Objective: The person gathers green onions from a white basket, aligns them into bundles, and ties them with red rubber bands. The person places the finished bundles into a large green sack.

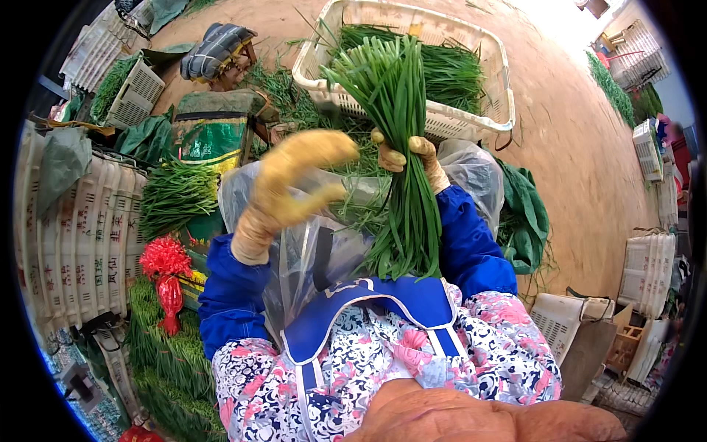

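My right hand (406, 157), in a pale work glove, is closed around a bunch of garlic chives (406, 105). The pale cut ends point up and away from me, and the leaf tips hang towards my chest. To the left of the bunch is my left hand (293, 182), in a yellowish glove and blurred by motion. Its thumb and fingers are apart, with nothing visible between them. Under both hands, clear plastic sheeting (293, 259) covers my lap, with loose chive leaves (359, 204) scattered on it.
Ahead stands a white plastic crate (475, 119) holding more chives (453, 72). To the left are a pile of chives (179, 193), red ties (165, 259), stacked bundles (171, 364) and a cushioned stool (215, 52). Green cloth (525, 215) lies right.
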Demonstrator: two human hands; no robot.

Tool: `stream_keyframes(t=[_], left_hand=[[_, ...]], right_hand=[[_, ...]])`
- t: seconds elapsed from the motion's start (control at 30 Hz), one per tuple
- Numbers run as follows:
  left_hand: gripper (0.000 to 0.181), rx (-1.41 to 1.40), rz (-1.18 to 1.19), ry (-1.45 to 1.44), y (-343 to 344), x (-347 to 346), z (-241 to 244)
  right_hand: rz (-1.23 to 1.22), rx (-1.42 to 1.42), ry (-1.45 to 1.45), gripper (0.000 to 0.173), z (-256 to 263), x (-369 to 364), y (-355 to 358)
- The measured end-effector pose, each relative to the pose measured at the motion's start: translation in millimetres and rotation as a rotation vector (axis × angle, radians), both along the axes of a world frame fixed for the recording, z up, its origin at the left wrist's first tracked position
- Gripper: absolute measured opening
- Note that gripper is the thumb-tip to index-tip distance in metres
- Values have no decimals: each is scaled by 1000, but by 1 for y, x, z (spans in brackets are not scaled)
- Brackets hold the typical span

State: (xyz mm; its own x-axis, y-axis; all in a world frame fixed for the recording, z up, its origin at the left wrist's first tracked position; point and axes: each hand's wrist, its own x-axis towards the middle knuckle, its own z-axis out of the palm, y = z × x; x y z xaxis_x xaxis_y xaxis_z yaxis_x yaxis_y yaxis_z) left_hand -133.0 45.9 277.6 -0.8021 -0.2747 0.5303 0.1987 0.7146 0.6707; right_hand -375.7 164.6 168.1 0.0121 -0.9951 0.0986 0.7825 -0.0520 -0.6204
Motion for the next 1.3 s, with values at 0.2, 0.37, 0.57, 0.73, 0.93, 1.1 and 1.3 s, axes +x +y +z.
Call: stream_keyframes(t=[0.2, 0.37, 0.57, 0.73, 0.93, 1.1, 1.3], left_hand=[[31, 585, 477, 296, -80, -10, -48], [37, 322, 202, 187, -71, -39, -35], [57, 574, 327, 171, -37, -19, -29], [28, 120, 400, 196, -16, -33, -33], [27, 393, 381, 23, -35, -27, -33], [25, 517, 650, 10, -80, -23, -51], [61, 81, 480, -20, -65, -17, -20]], right_hand=[[134, -53, 22, 74, -5, 8, 9], [58, 32, 0, 74, -1, 21, 27], [10, 76, -13, 72, -10, 23, 33], [-45, 113, -27, 72, -5, 31, 34], [-37, 158, 31, 73, -4, 32, 40], [-81, 211, 92, 69, 13, 44, 47], [-40, 287, 94, 66, 8, 41, 51]])
